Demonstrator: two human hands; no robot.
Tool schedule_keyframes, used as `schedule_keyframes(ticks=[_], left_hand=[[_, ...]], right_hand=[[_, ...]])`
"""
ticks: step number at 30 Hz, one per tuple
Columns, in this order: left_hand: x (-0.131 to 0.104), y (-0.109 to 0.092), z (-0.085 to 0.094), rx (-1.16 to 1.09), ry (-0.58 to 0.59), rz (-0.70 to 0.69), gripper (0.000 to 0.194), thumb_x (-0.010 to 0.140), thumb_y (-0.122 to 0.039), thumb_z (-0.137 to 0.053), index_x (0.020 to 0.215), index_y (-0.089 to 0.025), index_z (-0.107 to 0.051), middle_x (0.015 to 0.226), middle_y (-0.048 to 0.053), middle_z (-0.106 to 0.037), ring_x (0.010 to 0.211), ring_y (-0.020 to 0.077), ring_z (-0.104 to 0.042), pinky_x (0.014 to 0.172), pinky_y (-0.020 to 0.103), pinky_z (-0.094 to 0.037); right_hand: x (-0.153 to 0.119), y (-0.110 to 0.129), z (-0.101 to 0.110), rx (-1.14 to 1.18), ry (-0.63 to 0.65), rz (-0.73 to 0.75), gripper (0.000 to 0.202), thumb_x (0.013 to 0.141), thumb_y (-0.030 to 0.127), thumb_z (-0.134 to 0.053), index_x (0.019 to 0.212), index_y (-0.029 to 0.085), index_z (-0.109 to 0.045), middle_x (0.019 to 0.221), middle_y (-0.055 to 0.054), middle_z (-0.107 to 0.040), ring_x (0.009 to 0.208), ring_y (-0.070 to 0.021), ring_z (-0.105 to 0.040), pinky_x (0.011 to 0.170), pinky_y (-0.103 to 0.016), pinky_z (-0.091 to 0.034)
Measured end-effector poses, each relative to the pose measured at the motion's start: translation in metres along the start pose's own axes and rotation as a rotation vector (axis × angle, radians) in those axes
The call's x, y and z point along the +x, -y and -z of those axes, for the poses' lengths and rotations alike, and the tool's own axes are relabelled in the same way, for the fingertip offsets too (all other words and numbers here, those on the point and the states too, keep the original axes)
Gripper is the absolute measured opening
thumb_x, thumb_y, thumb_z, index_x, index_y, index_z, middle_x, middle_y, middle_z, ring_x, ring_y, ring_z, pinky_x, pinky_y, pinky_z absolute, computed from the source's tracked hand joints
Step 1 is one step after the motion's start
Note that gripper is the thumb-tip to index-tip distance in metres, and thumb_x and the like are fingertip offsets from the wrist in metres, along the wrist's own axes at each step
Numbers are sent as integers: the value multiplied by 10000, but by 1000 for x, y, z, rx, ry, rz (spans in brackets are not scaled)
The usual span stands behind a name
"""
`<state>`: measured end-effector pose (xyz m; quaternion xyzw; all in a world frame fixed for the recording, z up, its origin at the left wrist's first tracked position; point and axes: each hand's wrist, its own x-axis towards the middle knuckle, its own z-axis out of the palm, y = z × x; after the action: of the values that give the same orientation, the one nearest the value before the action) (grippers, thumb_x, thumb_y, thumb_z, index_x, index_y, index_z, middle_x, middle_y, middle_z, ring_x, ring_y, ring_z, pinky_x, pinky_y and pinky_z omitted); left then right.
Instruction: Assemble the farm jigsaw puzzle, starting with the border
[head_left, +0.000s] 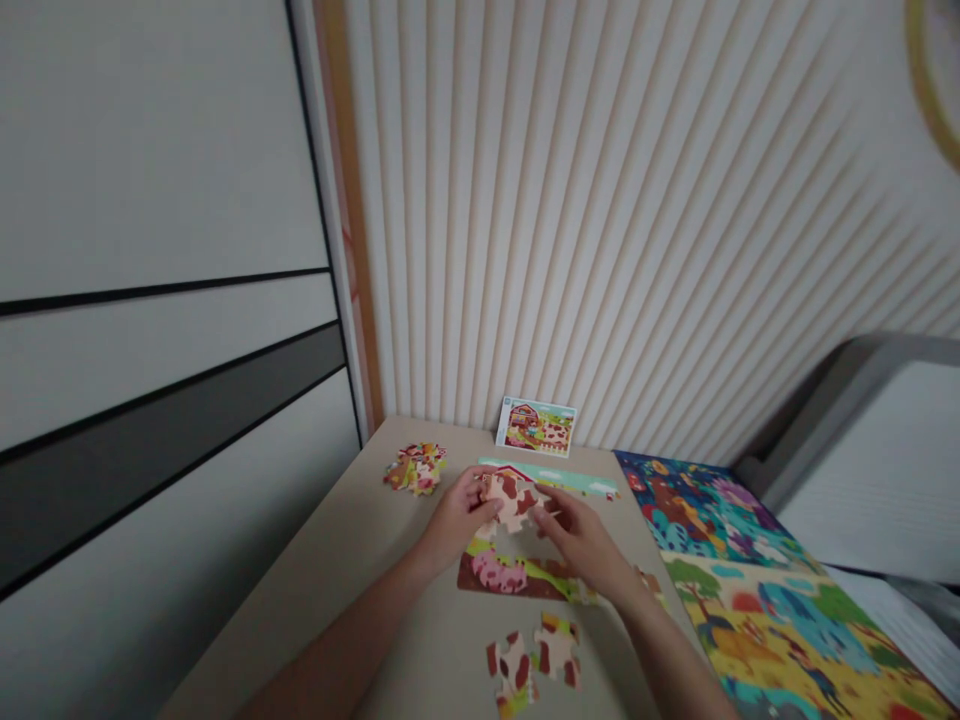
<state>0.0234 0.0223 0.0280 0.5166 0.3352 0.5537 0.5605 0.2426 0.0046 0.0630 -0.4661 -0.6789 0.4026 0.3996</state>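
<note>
My left hand [459, 515] and my right hand [576, 530] hold a joined section of jigsaw pieces [513, 502] between them, pale pink with brown patches like a cow. Fingers and thumbs pinch it at its left and right sides. Beneath it on the table lies the partly assembled farm puzzle [499, 573], with pink pigs along its lower edge and a sky strip [577, 481] at the top. Nearer to me rest loose cow-patterned pieces [513, 665] and another small group of pieces [557, 648]. My right forearm partly covers more pieces [649, 580] at the right.
A picture card [537, 427] of the farm scene leans against the ribbed wall. A pile of loose pieces [417, 468] sits at the back left of the table [337, 590]. Two finished puzzles [712, 505] lie on the right, beside a grey-edged white object [877, 450].
</note>
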Motion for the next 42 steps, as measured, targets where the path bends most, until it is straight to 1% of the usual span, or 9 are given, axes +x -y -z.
schedule_keyframes(ticks=[3, 6, 11, 19, 28, 32, 36, 39, 42], left_hand=[[-4, 4, -9, -110, -41, 35, 568, 748, -383, -819, 1208, -188, -548, 972, 64, -734, 783, 176, -703, 695, 264, -540], [-5, 6, -13, -231, -96, 68, 547, 752, -411, -817, 1175, -174, -563, 984, 80, -744, 776, 174, -708, 711, 270, -550], [-6, 5, -17, -340, -145, 89, 529, 742, -404, -829, 1153, -185, -578, 1009, 74, -736, 868, 184, -709, 793, 296, -560], [-2, 12, -10, -113, -144, 23, 574, 801, -440, -767, 1273, -181, -564, 859, 22, -698, 696, 134, -644, 643, 232, -502], [-11, 11, -16, 27, 15, 40, 363, 824, -433, -737, 1053, -168, -643, 914, 40, -693, 750, 145, -621, 682, 235, -478], [-17, 11, -21, 228, 65, -32, 259, 875, -394, -664, 1012, -176, -639, 915, 29, -675, 828, 175, -630, 737, 256, -477], [-25, -5, -19, 552, 41, -105, 235, 925, -283, -532, 1117, -181, -623, 948, 40, -683, 850, 182, -633, 774, 270, -469], [-33, -23, 5, 887, 41, -98, 150, 890, -194, -497, 964, -184, -627, 871, 33, -678, 808, 177, -618, 733, 260, -438], [-41, -39, 49, 1300, 7, -32, 102, 846, -160, -489, 833, -191, -585, 824, 31, -656, 777, 175, -597, 687, 259, -397]], right_hand=[[12, -11, -28, 227, -86, -6, 462, 862, 571, -658, 1111, 183, -692, 805, -28, -702, 600, -161, -621, 569, -276, -488], [11, -23, -42, 382, -166, 0, 424, 865, 560, -664, 1066, 188, -673, 867, -34, -713, 580, -138, -615, 554, -258, -465], [1, -25, -36, 417, -254, -14, 457, 818, 579, -709, 1071, 201, -662, 902, -58, -741, 593, -165, -640, 571, -286, -487], [-2, -18, -16, 431, -301, -22, 440, 808, 576, -721, 1048, 212, -670, 916, -58, -760, 605, -168, -642, 596, -298, -508], [-4, -29, -33, 382, -190, -29, 405, 836, 549, -708, 1040, 202, -666, 807, -41, -738, 592, -158, -614, 620, -299, -508], [-11, -29, -39, 218, -104, 4, 357, 896, 524, -650, 1034, 197, -684, 734, -23, -702, 637, -178, -621, 630, -286, -486], [-16, -26, -37, -100, -26, 106, 330, 953, 499, -570, 1039, 214, -712, 788, -38, -723, 706, -203, -644, 669, -288, -468], [-17, -23, -35, -295, 26, 173, 357, 1004, 472, -469, 983, 220, -720, 869, -56, -737, 807, -225, -665, 752, -304, -467], [-18, -22, -35, -388, 22, 177, 410, 1027, 462, -395, 945, 207, -705, 873, -67, -734, 828, -231, -668, 764, -306, -461]])
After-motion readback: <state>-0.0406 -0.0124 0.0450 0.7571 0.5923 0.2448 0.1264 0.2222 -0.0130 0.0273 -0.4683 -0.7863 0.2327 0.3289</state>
